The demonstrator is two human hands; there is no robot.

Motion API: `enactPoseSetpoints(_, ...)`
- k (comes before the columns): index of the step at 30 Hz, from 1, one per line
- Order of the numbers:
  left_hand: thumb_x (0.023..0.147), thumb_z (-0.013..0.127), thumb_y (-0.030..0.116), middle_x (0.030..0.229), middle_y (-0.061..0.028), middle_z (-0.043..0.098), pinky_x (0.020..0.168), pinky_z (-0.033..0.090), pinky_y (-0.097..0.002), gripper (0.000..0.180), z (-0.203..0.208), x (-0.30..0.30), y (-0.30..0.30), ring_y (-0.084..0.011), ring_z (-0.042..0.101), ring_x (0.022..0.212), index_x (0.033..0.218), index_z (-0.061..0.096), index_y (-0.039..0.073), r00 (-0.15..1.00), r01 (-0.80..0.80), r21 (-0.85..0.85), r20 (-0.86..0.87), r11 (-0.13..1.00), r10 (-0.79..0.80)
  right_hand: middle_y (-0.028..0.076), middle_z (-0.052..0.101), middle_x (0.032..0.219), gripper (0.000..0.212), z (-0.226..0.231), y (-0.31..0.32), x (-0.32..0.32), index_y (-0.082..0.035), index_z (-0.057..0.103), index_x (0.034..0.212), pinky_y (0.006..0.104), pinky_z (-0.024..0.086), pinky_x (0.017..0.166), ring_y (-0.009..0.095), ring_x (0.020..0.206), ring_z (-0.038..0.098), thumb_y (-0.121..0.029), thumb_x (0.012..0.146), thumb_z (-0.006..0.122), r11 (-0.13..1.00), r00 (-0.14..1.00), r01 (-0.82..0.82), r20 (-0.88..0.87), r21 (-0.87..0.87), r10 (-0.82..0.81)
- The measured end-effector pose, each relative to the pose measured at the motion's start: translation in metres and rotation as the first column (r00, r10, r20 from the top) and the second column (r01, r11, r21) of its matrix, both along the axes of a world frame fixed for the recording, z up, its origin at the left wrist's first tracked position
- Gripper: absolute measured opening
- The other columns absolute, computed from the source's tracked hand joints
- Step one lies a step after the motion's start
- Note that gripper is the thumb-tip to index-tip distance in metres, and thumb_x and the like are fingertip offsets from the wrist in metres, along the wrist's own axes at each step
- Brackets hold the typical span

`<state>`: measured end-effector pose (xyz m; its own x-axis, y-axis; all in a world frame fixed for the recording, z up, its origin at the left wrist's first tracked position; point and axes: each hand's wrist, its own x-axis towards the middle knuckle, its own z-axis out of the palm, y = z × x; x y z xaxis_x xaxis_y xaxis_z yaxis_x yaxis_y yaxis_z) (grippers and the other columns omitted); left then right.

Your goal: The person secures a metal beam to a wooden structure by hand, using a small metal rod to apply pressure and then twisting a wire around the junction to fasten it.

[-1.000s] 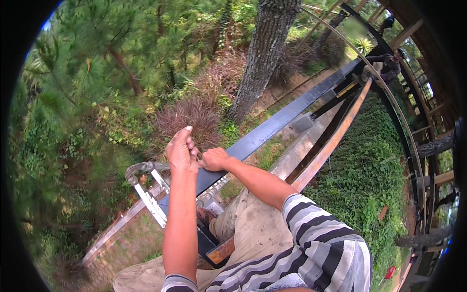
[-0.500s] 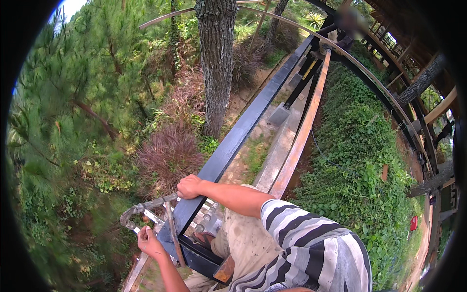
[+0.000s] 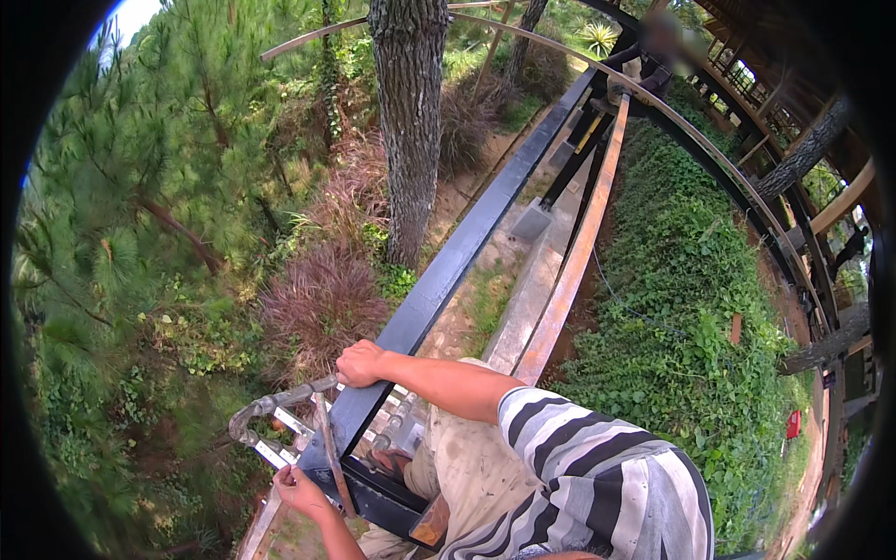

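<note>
Right hand (image 3: 359,364) curling over edge of black beam (image 3: 439,291); grasping or merely resting, cannot tell. Left hand (image 3: 299,489) half curling beside beam's near end; contents, cannot tell. Beam running diagonally toward co-worker (image 3: 651,73); brown rod (image 3: 330,450) crossing between hands.

A blur covers the co-worker's head (image 3: 661,34) at the upper right. Whether the left hand (image 3: 297,489) pinches anything is too small to tell. The top edge cuts off the tree trunk (image 3: 408,131).
</note>
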<state>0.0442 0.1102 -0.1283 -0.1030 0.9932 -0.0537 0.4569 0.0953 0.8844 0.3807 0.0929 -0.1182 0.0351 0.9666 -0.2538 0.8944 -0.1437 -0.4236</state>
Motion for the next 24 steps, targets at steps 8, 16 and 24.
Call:
enactPoseSetpoints(8,0.092,0.068,0.022,0.085,-0.0152,0.067,0.077,0.049,-0.0477,0.023,0.03,0.016,-0.052,-0.0337,0.066,0.081,0.099,0.06,0.002,0.871,0.223,-0.203,-0.397,0.953,-0.289,0.025,0.075,0.098,0.041,0.003,0.002,-0.001,0.001,0.075,0.091,0.0505,0.054,0.094,0.04,0.099,0.073,-0.032,0.092,0.051,0.998,1.0,-0.002,0.001,-0.061,0.002)
enactPoseSetpoints(16,0.09,0.075,0.024,0.085,-0.0154,0.068,0.072,0.049,-0.051,0.025,0.047,0.03,-0.06,-0.0359,0.066,0.08,0.091,0.062,0.003,0.797,0.267,-0.257,-0.483,0.929,-0.363,0.025,0.074,0.088,0.044,-0.016,0.001,0.001,0.003,0.074,0.085,0.051,0.057,0.087,0.041,0.09,0.073,-0.035,0.094,0.053,0.999,1.0,0.009,0.003,0.053,-0.01)
enactPoseSetpoints(24,0.087,0.08,0.028,0.099,-0.0178,0.066,0.078,0.049,-0.0529,0.036,0.057,0.035,-0.061,-0.0422,0.064,0.091,0.097,0.059,0.002,0.664,0.358,-0.269,-0.6,0.894,-0.447,0.025,0.074,0.091,0.043,-0.011,0.001,0.001,0.002,0.075,0.089,0.051,0.056,0.089,0.041,0.093,0.073,-0.035,0.095,0.052,0.999,1.0,0.002,-0.012,0.039,-0.002)
